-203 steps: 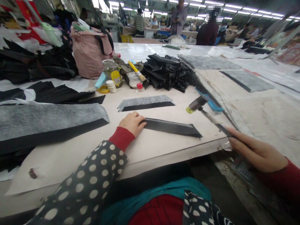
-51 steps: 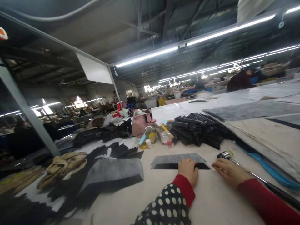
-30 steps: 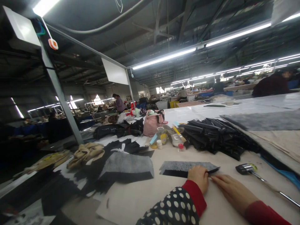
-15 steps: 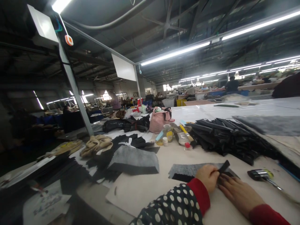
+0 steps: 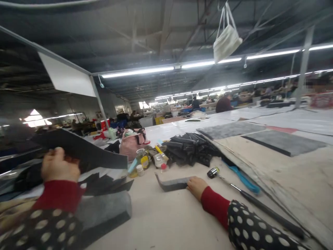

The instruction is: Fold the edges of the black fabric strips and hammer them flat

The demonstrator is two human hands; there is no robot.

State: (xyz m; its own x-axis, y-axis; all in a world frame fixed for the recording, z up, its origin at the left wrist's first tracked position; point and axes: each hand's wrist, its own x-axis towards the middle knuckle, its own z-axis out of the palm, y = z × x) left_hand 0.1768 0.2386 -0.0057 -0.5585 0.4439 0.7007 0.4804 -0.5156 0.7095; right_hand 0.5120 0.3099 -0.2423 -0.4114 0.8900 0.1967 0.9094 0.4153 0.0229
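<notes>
My left hand (image 5: 59, 167) is raised at the left, closed on a long dark strip (image 5: 85, 150) that it holds off the table. My right hand (image 5: 195, 185) lies on the pale table (image 5: 171, 222) with its fingers curled on the right end of a short grey felt strip (image 5: 172, 183), whose left end curls up slightly. A hammer (image 5: 214, 172) with a long dark handle lies just right of that hand, not touched.
Behind the strip are a heap of black pieces (image 5: 192, 149), a glass jar (image 5: 142, 158), a brush, small bottles and a pink bag (image 5: 131, 144). A blue tool (image 5: 243, 177) lies by the hammer. Stacked grey felt (image 5: 104, 210) sits front left. People work at far tables.
My left hand has left the grey strip and lifted a long dark strip up to the left. My right hand now holds the grey strip's end alone. The view has swung right.
</notes>
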